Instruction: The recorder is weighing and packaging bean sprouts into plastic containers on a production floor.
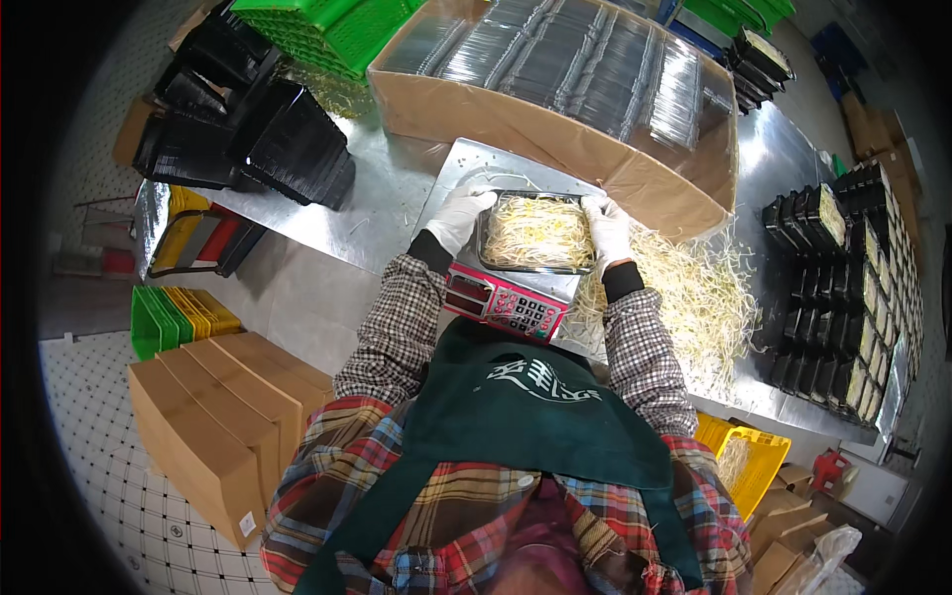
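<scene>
A black plastic tray of bean sprouts (538, 232) is over the steel plate of a red-framed digital scale (507, 303). My left hand (462, 216), in a white glove, grips the tray's left rim. Gloved as well, my right hand (608, 227) holds its upper right corner. Whether the tray rests on the plate or is lifted off it, I cannot tell. A loose heap of bean sprouts (677, 305) spreads over the steel table just right of my right hand and the scale.
Beyond the scale stands a cardboard box (513, 119) of clear plastic lids (558, 63). Stacked empty black trays (290, 145) are at the left, near a green crate (327, 33). Filled trays (833, 312) are piled along the right of the steel table (335, 230).
</scene>
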### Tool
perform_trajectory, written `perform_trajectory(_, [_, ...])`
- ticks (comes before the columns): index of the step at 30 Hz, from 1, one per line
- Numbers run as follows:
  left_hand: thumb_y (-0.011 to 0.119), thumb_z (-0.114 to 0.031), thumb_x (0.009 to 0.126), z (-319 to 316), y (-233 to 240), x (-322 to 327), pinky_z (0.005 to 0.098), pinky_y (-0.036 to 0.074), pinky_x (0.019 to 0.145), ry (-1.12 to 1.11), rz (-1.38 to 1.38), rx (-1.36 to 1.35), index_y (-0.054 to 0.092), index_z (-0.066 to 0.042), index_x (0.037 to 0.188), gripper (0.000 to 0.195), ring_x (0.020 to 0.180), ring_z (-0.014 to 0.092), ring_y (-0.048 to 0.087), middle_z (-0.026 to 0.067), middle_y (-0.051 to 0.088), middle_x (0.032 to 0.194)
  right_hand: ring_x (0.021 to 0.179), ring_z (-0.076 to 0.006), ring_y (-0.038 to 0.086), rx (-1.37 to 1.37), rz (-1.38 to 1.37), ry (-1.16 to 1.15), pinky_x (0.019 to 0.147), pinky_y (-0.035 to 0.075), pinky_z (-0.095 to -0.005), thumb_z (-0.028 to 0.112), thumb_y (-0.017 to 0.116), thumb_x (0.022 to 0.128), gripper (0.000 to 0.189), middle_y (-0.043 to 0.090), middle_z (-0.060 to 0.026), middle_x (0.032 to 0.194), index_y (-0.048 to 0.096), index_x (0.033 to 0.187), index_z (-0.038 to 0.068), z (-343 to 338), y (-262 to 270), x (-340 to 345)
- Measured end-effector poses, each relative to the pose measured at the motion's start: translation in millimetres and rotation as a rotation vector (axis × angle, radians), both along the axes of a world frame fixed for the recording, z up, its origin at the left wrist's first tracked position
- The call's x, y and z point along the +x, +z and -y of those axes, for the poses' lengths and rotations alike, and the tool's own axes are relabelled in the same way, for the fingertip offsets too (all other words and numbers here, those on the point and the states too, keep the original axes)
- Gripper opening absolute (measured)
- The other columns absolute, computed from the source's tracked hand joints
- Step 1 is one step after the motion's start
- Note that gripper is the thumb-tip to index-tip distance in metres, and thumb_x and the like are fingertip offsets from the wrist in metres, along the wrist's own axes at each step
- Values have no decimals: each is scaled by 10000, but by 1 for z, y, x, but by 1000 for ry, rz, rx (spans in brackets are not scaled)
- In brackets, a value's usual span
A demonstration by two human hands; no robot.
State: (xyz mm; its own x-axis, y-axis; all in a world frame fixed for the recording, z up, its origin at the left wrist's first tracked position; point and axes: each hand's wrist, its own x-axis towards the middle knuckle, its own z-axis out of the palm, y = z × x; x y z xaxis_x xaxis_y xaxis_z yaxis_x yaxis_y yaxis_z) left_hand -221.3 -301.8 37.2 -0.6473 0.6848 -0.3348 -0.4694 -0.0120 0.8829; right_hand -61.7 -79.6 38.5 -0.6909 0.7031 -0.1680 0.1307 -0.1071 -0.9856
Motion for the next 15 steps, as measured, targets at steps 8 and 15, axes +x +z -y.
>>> perform_trajectory(8, [668, -125, 898, 0, 27, 11, 285, 493, 793, 78, -214, -213, 677, 7, 1032, 188, 881, 146, 631, 52, 685, 936, 773, -74, 610, -153, 180, 217, 718, 502, -231, 186, 695, 924, 198, 672, -3, 949, 654, 1034, 27, -11, 52, 32])
perform_trajectory(15, [677, -159, 932, 48, 66, 101, 370, 604, 782, 113, 188, -201, 458, 37, 1200, 397, 894, 233, 670, 141, 588, 1085, 702, -118, 662, -325, 274, 189, 611, 573, -235, 135, 693, 924, 217, 649, -34, 849, 589, 1066, 8, 16, 51, 78])
